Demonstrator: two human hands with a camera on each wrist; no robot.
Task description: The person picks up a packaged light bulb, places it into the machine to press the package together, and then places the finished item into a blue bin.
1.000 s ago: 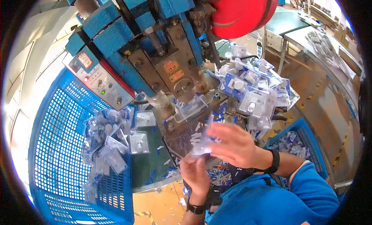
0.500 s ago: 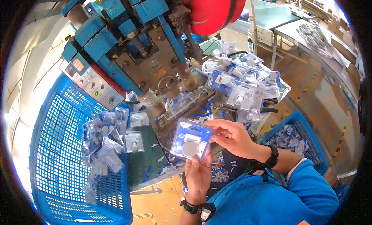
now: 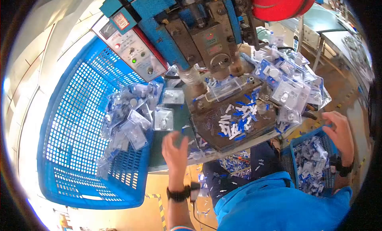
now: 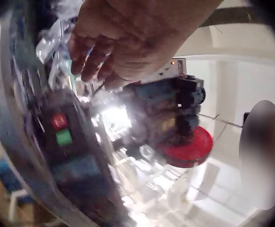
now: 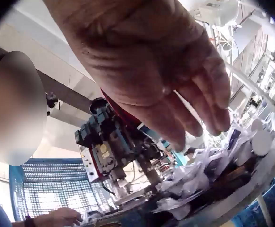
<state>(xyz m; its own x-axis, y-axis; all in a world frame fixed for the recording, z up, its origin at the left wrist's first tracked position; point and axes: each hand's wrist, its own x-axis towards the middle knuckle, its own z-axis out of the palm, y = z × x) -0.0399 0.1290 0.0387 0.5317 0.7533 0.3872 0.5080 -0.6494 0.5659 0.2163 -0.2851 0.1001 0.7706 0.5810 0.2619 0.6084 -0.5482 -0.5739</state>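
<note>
Left hand (image 3: 175,152) and right hand (image 3: 341,132) are hovering apart, loose-fingered, empty, no longer gripping the clear square plastic blister pack, apparently finishing with it; similar packs (image 3: 163,119) are lying near both, its spot unclear.

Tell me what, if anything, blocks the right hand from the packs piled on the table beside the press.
Nothing visible blocks the right hand from the top of the pile of packs. A dark rod juts from the pile's edge toward that hand, but in the right wrist view it appears to lie low, beneath the packs.
</note>
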